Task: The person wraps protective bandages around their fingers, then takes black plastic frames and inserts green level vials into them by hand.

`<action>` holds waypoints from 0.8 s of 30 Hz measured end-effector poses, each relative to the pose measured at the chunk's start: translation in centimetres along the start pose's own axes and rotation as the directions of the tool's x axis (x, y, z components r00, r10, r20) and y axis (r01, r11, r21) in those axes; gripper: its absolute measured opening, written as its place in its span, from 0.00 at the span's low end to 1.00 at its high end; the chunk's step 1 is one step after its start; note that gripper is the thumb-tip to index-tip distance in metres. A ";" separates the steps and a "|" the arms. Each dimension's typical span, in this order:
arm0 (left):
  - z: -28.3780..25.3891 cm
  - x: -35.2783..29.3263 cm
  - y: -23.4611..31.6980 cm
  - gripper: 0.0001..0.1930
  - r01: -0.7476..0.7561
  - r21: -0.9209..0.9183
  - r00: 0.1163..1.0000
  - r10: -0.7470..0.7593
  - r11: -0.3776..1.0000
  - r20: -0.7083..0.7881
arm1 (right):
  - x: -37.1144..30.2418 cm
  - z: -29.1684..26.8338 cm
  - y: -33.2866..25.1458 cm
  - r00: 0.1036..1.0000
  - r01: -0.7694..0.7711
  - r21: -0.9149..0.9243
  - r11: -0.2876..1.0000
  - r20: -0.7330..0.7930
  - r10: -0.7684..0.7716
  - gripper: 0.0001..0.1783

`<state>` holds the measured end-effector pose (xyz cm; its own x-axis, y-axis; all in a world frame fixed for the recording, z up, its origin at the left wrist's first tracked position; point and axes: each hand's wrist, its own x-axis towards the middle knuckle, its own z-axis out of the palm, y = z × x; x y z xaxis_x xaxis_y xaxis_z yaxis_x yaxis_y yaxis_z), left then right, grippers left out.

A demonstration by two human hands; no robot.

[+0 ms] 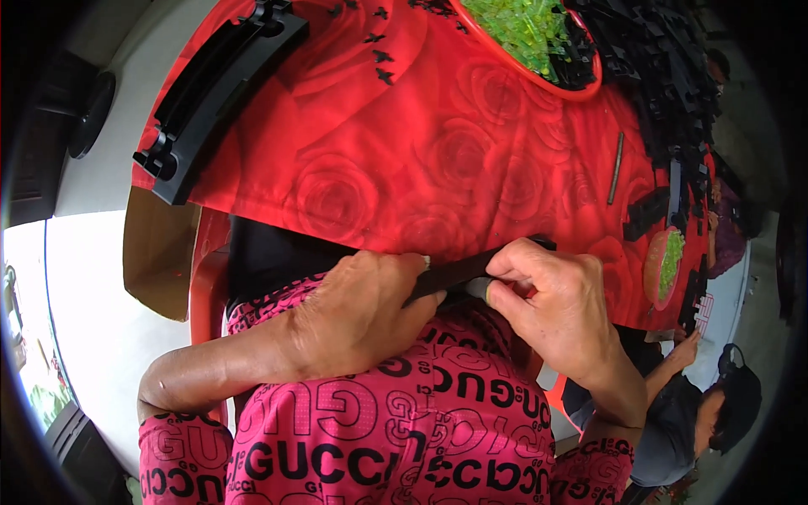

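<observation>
A long, narrow black plastic strip (459, 271) lies across my lap, just off the near edge of the table. My left hand (362, 311) is closed around its left end, fingers on top and thumb below. Over the strip's right part, my right hand (560, 290) is closed in a pinch, thumb and forefinger together against its edge. Whatever small thing sits between those fingertips is hidden. The far right end of the strip shows just behind the right hand's knuckles.
A red flowered tablecloth (337, 194) covers the table. On it are a long black plastic part (227, 88) at left, small black pieces (383, 57), a red bowl (581, 91) of green pieces, a rod (616, 168) and piled black strips (656, 67). Another person (673, 429) sits at right.
</observation>
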<state>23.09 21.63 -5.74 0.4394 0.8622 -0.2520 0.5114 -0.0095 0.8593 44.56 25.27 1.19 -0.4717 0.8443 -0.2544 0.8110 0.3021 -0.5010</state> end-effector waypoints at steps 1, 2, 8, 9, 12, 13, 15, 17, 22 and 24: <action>-0.3 -0.1 0.0 0.14 0.004 -0.002 1.000 -0.004 1.000 -0.004 | 0.0 0.2 0.2 0.999 0.033 0.029 0.999 -0.037 -0.032 0.09; -0.6 -0.2 0.0 0.13 0.060 -0.105 0.998 -0.056 0.993 0.040 | 0.1 0.3 0.4 0.995 0.067 0.055 0.996 -0.074 -0.063 0.10; 0.4 -0.2 -0.6 0.09 0.165 -0.355 0.985 -0.139 0.920 0.099 | 0.2 0.5 0.6 0.995 0.041 0.125 0.991 -0.090 -0.030 0.10; 0.4 -0.3 -0.6 0.09 0.150 -0.365 0.988 -0.128 0.919 0.085 | 0.1 0.3 0.2 0.996 0.040 0.121 0.992 -0.083 -0.030 0.10; 0.6 -0.4 -0.7 0.08 0.103 -0.387 0.995 -0.096 0.916 0.038 | 0.1 -0.6 -0.9 0.999 0.009 0.017 1.000 -0.037 -0.008 0.10; 0.7 -0.3 -0.8 0.08 0.102 -0.392 0.995 -0.094 0.914 0.039 | 0.2 -0.8 -1.1 0.999 0.027 -0.027 0.999 -0.028 -0.028 0.10; 1.0 -0.3 -1.0 0.08 0.126 -0.454 0.992 -0.119 0.882 0.043 | 0.4 -0.7 -1.4 0.999 0.047 -0.074 0.996 -0.014 -0.048 0.10; 1.2 -0.3 -1.0 0.08 0.130 -0.451 0.991 -0.130 0.883 0.031 | 0.7 -0.6 -1.5 0.996 0.085 -0.086 0.993 0.018 -0.084 0.10; 1.9 -0.1 -1.5 0.08 0.187 -0.457 0.982 -0.176 0.870 0.067 | 1.3 -0.6 -1.9 0.990 0.101 -0.160 0.982 0.113 -0.084 0.10; 1.9 0.0 -1.4 0.08 0.229 -0.458 0.973 -0.209 0.859 0.094 | 1.6 -0.7 -1.9 0.989 0.094 -0.174 0.980 0.133 -0.071 0.10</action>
<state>23.81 20.69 -7.81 0.3900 0.7938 -0.4667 0.2019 0.4208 0.8844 42.55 26.40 2.32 -0.5698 0.7542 -0.3263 0.8111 0.4521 -0.3712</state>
